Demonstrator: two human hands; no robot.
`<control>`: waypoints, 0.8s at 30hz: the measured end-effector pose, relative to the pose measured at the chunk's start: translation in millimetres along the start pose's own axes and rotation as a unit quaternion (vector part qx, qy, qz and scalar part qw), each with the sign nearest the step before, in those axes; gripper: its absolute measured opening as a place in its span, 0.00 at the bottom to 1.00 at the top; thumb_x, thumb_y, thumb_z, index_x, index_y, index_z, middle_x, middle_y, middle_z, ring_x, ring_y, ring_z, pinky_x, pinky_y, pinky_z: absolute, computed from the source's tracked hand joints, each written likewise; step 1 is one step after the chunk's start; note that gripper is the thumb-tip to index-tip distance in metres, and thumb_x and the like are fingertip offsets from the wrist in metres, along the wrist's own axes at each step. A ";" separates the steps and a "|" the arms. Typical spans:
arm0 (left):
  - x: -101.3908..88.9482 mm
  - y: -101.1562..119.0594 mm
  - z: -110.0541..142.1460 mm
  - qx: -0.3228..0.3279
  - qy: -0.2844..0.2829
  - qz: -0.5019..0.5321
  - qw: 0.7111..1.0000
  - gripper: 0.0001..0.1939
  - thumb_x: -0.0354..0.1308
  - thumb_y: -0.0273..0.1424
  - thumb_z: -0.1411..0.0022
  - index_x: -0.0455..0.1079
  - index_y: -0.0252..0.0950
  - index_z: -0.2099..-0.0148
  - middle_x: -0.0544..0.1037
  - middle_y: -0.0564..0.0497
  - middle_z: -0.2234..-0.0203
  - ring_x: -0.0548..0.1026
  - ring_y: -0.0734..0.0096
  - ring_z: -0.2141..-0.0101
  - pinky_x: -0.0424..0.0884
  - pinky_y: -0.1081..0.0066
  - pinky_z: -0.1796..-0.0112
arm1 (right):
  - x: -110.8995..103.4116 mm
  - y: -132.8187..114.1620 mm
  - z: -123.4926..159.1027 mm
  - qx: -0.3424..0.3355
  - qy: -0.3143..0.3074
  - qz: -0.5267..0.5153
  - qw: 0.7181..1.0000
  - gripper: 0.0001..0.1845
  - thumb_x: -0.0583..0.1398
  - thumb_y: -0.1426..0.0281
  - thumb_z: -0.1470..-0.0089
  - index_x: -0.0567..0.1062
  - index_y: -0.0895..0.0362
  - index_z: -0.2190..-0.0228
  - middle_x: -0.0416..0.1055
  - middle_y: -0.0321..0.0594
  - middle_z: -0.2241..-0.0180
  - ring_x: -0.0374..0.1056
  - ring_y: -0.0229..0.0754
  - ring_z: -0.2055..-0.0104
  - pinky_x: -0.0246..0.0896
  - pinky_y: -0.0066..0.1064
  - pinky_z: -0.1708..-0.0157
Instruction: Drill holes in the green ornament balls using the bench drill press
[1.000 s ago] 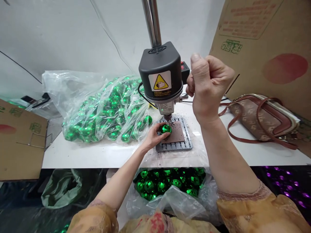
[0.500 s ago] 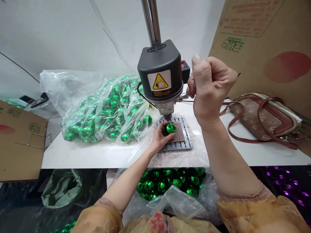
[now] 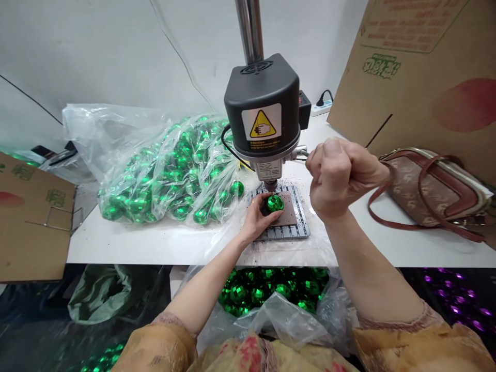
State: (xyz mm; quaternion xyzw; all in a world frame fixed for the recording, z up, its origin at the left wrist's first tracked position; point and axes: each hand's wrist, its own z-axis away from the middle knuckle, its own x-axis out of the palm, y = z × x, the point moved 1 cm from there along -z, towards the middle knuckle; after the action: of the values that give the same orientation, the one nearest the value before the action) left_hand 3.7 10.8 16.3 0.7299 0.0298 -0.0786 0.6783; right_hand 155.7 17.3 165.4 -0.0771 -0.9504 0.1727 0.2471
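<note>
A shiny green mirror-faceted ball [image 3: 275,203] sits on a flat brown pad [image 3: 290,214] on the slotted grey base of a small drill press [image 3: 263,113]. My left hand [image 3: 258,217] holds the ball from its left side, thumb in front and fingers behind. Directly above, the drill's chuck [image 3: 270,185] is close to the ball's top; whether the bit touches it I cannot tell. My right hand [image 3: 341,173] is closed in a fist at the end of the drill press's feed lever [image 3: 301,152], right of the motor head. Most of the lever is hidden by the fingers.
Left of the drill press lies a clear plastic bag [image 3: 116,155] full of green balls. More green balls [image 3: 279,289] fill a plastic-lined container below the table edge. A brown handbag [image 3: 434,191] and a cardboard box [image 3: 411,93] stand at right, another box [image 3: 34,227] at left.
My right hand has come down with the lever from beside the motor head. My left hand still holds the ball on the pad. The whole view has shifted slightly.
</note>
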 end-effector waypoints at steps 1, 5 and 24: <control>-0.3 0.2 0.2 0.010 -0.002 -0.012 1.000 0.31 0.75 0.36 0.53 0.71 0.41 0.47 0.77 0.46 0.54 0.73 0.53 0.50 0.67 0.55 0.45 | -0.4 0.9 0.1 -0.006 -0.003 -0.002 1.000 0.29 0.58 0.65 0.40 0.46 0.56 0.82 0.41 0.31 0.85 0.42 0.30 0.84 0.36 0.34 0.81; -0.9 0.4 1.3 0.030 -0.008 -0.030 0.999 0.31 0.74 0.37 0.51 0.71 0.40 0.46 0.76 0.45 0.53 0.73 0.53 0.50 0.68 0.56 0.46 | -2.0 3.4 1.1 -0.020 -0.005 -0.011 1.000 0.30 0.59 0.64 0.42 0.44 0.56 0.83 0.42 0.31 0.86 0.40 0.31 0.85 0.36 0.35 0.82; 0.2 -3.1 1.5 0.048 -0.009 -0.031 0.998 0.29 0.73 0.38 0.50 0.70 0.41 0.46 0.76 0.45 0.53 0.73 0.51 0.49 0.68 0.54 0.45 | -18.3 10.0 18.1 -0.097 -0.050 -0.039 0.993 0.25 0.57 0.75 0.47 0.45 0.57 0.83 0.45 0.29 0.86 0.44 0.29 0.86 0.43 0.31 0.85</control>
State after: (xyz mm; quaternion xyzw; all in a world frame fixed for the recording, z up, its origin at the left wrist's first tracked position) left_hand 3.3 9.5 13.1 0.7599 0.0428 -0.1078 0.6396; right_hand 163.2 17.2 138.8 -0.0551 -0.9760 0.0738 0.1975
